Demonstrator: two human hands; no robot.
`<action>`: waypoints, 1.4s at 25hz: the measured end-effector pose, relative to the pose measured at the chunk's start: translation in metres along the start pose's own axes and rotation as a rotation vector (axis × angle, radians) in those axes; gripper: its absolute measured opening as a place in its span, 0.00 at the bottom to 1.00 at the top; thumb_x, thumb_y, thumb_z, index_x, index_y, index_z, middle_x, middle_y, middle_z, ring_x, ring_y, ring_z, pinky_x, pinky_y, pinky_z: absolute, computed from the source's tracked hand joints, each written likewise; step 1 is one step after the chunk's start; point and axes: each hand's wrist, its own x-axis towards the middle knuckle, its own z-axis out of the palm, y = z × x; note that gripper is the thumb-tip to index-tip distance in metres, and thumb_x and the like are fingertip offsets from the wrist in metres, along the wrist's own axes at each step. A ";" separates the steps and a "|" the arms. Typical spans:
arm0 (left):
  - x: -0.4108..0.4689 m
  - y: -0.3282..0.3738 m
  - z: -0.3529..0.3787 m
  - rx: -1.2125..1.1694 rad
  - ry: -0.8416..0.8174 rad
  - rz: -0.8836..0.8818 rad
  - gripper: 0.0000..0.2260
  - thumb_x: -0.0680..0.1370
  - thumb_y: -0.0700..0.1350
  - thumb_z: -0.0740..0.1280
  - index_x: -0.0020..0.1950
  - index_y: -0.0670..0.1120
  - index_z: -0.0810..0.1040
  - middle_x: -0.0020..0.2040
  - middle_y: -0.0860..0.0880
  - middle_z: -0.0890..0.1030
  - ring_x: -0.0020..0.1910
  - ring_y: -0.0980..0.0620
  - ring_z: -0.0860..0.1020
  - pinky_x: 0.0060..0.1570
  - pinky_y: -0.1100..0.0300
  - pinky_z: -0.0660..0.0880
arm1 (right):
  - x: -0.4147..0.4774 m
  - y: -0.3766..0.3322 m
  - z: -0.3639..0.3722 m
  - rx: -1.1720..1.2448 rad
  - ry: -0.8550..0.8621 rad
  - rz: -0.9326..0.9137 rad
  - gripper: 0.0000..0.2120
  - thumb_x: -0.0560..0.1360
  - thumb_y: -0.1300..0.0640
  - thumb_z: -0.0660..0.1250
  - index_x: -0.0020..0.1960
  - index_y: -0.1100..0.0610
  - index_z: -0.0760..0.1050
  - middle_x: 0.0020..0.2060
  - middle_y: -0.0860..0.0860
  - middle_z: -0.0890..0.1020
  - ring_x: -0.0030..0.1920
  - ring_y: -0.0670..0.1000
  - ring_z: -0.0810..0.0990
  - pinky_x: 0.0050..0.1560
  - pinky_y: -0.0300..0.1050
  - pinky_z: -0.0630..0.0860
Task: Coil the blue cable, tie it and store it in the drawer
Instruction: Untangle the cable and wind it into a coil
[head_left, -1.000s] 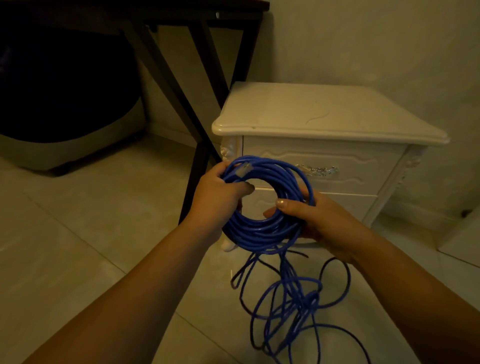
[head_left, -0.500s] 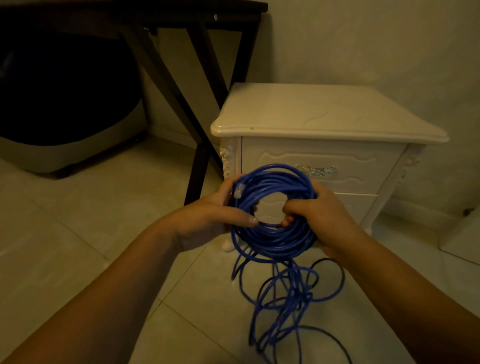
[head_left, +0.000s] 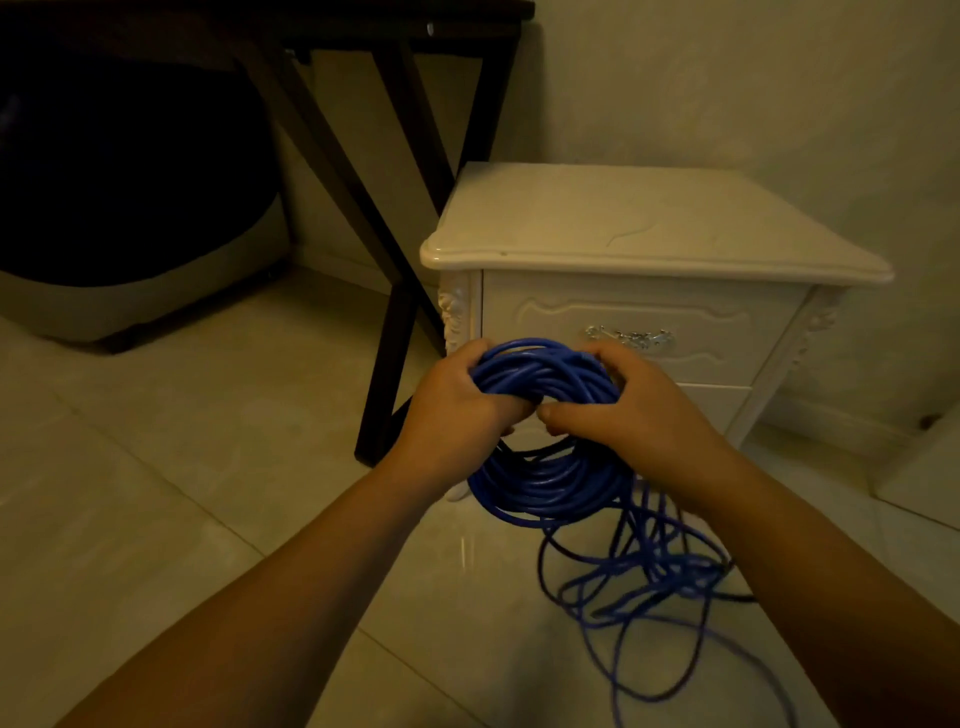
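Fingers (head_left: 506, 413) of the L hand (head_left: 457, 400) are curled tight round the upper-left side of the blue cable (head_left: 545, 486) coil. The R hand (head_left: 639, 415) grips the upper-right side, fingers wrapped over the top strands and thumb tucked in at the coil's centre, just beside the L fingertips. Head view, the only one: the coil sits centre frame, held in the air btwn both hands and roughly upright, its lower arc hanging below the wrists. The rest of the cable trails down from the coil's lower right into a loose tangle (head_left: 649, 577) on the tiled floor (head_left: 182, 467), lower right of frame, w/ one strand running off toward the bottom edge. Directly behind the hands stands a cream nightstand (head_left: 649, 223), right of centre. Its top drawer (head_left: 545, 317) is closed, and the metal handle (head_left: 628, 338) shows just above the R hand. A dark table leg (head_left: 389, 364) slants down at centre-left, beside the nightstand's left corner. Upper left: a large dark object w/ a pale base (head_left: 130, 306), too dim to identify.
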 end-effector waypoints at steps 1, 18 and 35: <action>-0.001 0.001 0.001 -0.056 0.018 -0.046 0.11 0.71 0.34 0.72 0.49 0.48 0.79 0.42 0.46 0.82 0.41 0.46 0.81 0.44 0.49 0.79 | 0.000 0.004 -0.002 0.043 -0.071 0.062 0.15 0.69 0.56 0.75 0.50 0.42 0.74 0.42 0.48 0.83 0.39 0.45 0.83 0.42 0.39 0.81; 0.005 0.005 -0.019 -0.242 0.258 -0.104 0.07 0.75 0.39 0.70 0.46 0.51 0.77 0.32 0.51 0.74 0.32 0.51 0.74 0.33 0.58 0.74 | -0.003 0.008 0.009 0.008 0.122 0.161 0.26 0.66 0.44 0.74 0.56 0.49 0.64 0.46 0.50 0.76 0.37 0.47 0.77 0.33 0.37 0.71; 0.006 0.010 -0.027 0.148 0.071 -0.028 0.12 0.72 0.37 0.74 0.42 0.54 0.77 0.38 0.51 0.80 0.38 0.50 0.80 0.40 0.55 0.76 | -0.002 -0.006 -0.021 0.154 -0.017 0.079 0.22 0.60 0.40 0.69 0.53 0.42 0.80 0.47 0.49 0.81 0.39 0.49 0.75 0.37 0.43 0.70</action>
